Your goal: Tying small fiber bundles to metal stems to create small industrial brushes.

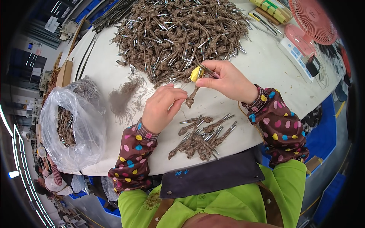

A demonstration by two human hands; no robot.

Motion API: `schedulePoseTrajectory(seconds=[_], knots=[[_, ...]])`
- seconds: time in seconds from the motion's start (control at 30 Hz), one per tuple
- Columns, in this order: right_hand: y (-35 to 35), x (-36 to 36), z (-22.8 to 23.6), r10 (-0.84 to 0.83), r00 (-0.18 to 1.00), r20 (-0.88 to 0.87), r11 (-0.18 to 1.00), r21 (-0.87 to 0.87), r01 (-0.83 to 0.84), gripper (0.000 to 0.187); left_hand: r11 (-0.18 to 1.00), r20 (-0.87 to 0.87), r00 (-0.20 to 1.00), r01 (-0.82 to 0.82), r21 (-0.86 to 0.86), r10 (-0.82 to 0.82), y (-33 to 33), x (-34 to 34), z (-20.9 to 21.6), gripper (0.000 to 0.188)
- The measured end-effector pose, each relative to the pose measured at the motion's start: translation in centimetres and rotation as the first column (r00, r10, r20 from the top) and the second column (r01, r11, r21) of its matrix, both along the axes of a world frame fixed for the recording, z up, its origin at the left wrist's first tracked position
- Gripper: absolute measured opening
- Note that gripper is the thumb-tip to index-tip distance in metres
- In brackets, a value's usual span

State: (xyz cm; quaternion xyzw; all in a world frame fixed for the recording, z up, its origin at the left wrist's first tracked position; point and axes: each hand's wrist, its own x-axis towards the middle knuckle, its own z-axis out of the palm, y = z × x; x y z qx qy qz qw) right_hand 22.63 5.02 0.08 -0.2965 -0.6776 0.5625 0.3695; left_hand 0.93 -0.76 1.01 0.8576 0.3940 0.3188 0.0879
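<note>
Holding in right hand (230, 79): dark snips (208, 70), curled closed around 'em
Left hand (161, 108): bent-fingered, can't tell if pinching anything
Knotted cord (189, 101): hanging between both hands
Big ol' cord pile (178, 38): far on tabletop (270, 72)

White table (270, 62), knotted cords (175, 36), plastic bag (93, 133)

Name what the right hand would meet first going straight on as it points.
Past the yellow item it holds, the right hand would likely meet the pile of brown knotted cords, though depth is unclear.
</note>
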Motion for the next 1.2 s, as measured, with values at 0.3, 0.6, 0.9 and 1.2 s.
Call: schedulePoseTrajectory(seconds=[0.3,0.6,0.9,1.2], knots=[[-0.4,-0.1,-0.2,0.09,0.995,-0.03,0.994,0.059,-0.088,0.02,0.693,0.664,0.742,0.431,-0.578,0.092,-1.2,0.2,-1.3,0.007],[-1.2,-0.6,0.6,-0.201,0.979,0.041,0.864,0.478,0.157,0.033,0.617,0.713,0.694,0.519,-0.591,0.1,-0.7,-0.3,-1.9,0.007],[-2.7,-1.0,0.4,-0.277,0.916,0.291,0.8,0.598,0.051,0.027,0.876,0.459,0.874,0.09,-0.473,0.158,-0.5,-0.7,-2.5,0.007],[-2.9,-1.1,0.2,-0.292,0.897,0.332,0.742,0.67,-0.006,0.026,0.908,0.348,0.924,0.002,-0.419,0.159,-0.7,-0.4,-2.3,0.009]])
